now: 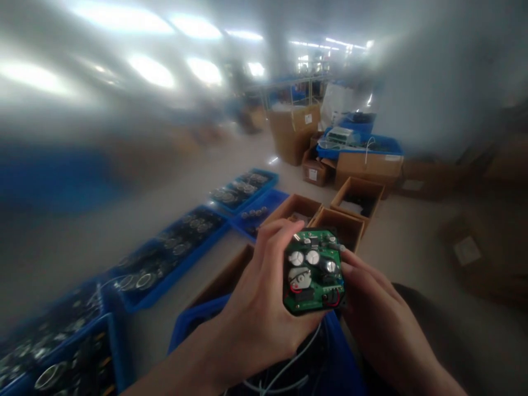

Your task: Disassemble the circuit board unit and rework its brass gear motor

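Observation:
A green circuit board (pixel 317 269) with round silver capacitors, a small silver motor-like part and red wires faces up between my hands. It appears to sit in a dark square housing, of which only the edges show. My left hand (pixel 264 286) wraps around the left side and lower edge, thumb below and fingers at the top. On the right side, the fingers of my right hand (pixel 371 297) are bent against the edge near a small pale connector or screw; what they pinch there is hidden. Below the hands lies a blue bin (pixel 346 352) with dark contents and a white cable (pixel 284 366).
Blue trays (pixel 144 300) with ring-shaped and dark parts line the floor on the left. Open cardboard boxes (pixel 358 192) stand ahead, and a larger carton (pixel 295 135) is farther back. A blue tray (pixel 391 144) with boards rests on cartons at the right. The edges are blurred.

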`<action>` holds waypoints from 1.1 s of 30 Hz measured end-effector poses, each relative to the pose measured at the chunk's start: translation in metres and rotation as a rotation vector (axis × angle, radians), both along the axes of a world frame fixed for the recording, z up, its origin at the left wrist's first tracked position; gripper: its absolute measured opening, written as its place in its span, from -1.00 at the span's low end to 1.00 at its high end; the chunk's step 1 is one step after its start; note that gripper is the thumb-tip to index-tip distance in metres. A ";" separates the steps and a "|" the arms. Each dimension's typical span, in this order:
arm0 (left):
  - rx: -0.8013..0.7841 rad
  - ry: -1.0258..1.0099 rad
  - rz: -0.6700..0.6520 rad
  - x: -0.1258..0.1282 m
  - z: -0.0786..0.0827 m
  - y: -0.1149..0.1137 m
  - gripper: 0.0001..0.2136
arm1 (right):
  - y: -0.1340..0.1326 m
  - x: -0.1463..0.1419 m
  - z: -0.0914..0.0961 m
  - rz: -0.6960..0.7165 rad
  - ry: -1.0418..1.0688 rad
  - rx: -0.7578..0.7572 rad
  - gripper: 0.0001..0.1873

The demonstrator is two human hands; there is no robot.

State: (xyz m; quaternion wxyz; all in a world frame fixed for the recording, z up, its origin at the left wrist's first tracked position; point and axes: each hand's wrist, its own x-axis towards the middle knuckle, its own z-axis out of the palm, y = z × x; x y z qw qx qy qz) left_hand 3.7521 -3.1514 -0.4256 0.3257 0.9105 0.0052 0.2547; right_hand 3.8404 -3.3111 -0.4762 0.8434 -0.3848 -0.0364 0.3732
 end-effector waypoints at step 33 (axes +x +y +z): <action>-0.001 0.044 0.026 0.001 0.005 0.005 -0.19 | 0.003 0.006 0.005 0.127 0.012 0.045 -0.42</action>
